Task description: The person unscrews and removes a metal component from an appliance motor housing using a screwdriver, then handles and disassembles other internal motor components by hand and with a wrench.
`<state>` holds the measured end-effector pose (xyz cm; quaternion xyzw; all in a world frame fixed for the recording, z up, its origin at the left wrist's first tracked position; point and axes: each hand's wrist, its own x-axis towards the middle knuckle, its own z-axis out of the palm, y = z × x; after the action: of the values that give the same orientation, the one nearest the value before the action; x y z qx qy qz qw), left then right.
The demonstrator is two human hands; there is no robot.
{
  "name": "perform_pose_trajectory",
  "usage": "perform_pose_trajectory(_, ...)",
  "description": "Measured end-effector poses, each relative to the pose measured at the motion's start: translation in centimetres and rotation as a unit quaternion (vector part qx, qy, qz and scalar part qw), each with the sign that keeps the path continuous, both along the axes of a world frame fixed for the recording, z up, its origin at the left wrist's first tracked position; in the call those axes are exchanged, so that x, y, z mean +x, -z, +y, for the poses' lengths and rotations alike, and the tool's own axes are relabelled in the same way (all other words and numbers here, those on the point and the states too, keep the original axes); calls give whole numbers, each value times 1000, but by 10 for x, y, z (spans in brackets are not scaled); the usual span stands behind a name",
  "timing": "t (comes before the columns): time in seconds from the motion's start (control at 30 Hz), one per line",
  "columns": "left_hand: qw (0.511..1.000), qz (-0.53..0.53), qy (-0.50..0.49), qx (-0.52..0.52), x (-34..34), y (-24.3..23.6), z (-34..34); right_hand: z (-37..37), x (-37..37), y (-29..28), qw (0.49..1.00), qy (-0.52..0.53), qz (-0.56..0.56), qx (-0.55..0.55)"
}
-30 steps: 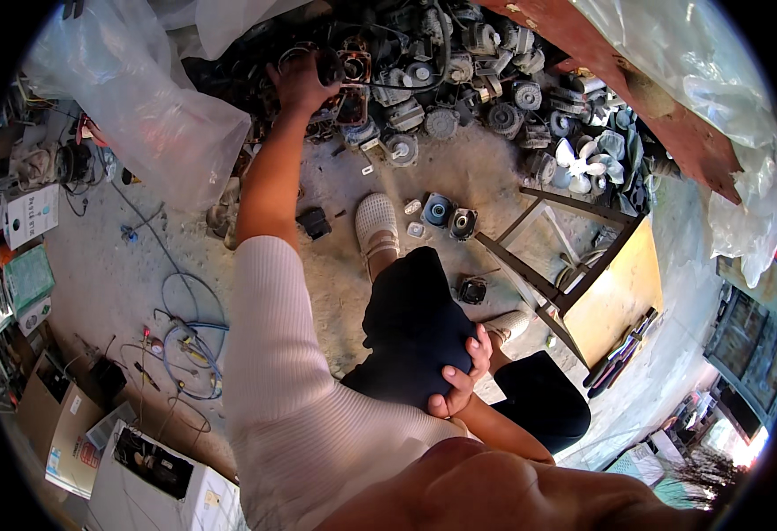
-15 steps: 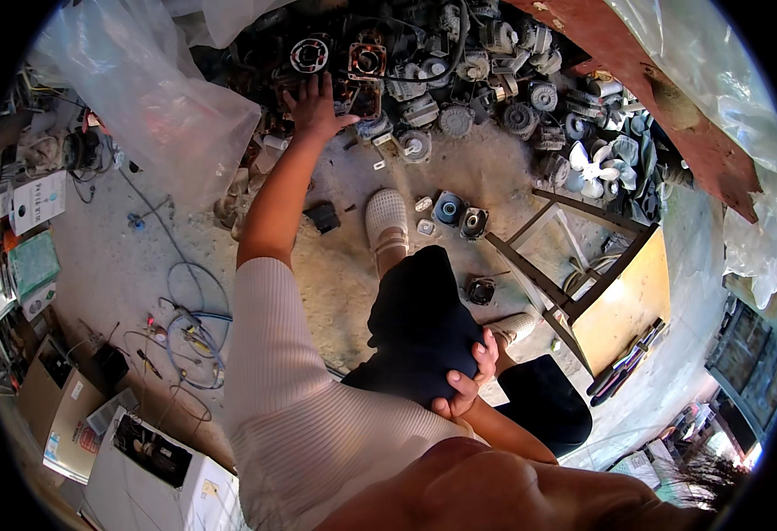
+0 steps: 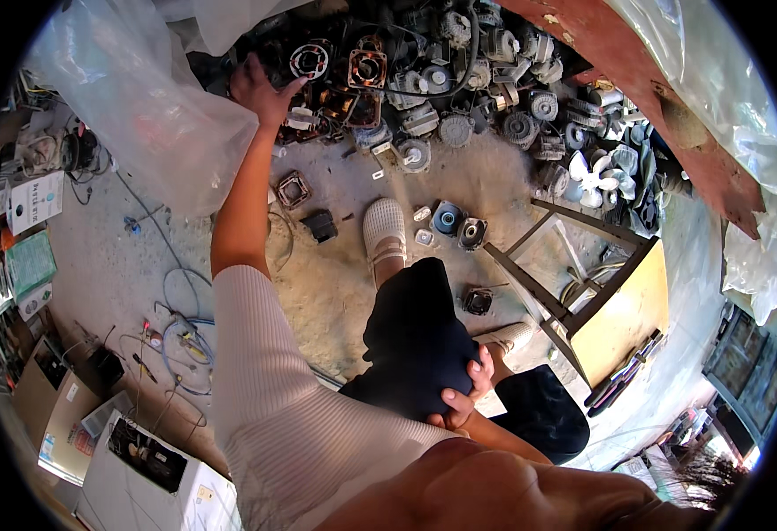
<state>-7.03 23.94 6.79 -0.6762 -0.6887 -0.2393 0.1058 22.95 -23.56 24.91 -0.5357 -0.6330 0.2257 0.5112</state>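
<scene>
Plastic sheet [image 3: 171, 133] hung so close it could've snagged the left hand [image 3: 262, 94], splayed and seemingly empty. One bump could've tipped the motor stator [image 3: 321, 58] just beside it; right hand [image 3: 461, 405] curled on the knee [image 3: 431, 354], grip unclear

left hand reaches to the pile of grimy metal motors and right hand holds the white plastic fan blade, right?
Not the second part: in the head view the right hand rests on the black fabric trouser leg. The left hand does reach to the pile of grimy metal motors.
</scene>
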Motion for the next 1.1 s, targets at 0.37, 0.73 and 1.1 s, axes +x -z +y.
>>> perform_pose_trajectory(0.37, 963, 41, 94, -251, 30, 48, 59, 10, -17, 3, 995, 79, 27, 61)
perform_pose_trajectory(0.73, 976, 48, 47, -205, 46, 39, 52, 11, -14, 30, 986, 79, 5, 150)
perform_pose_trajectory(1.1, 975, -218, 2, -39, 37, 43, 44, 27, -37, 24, 977, 148, 38, 147)
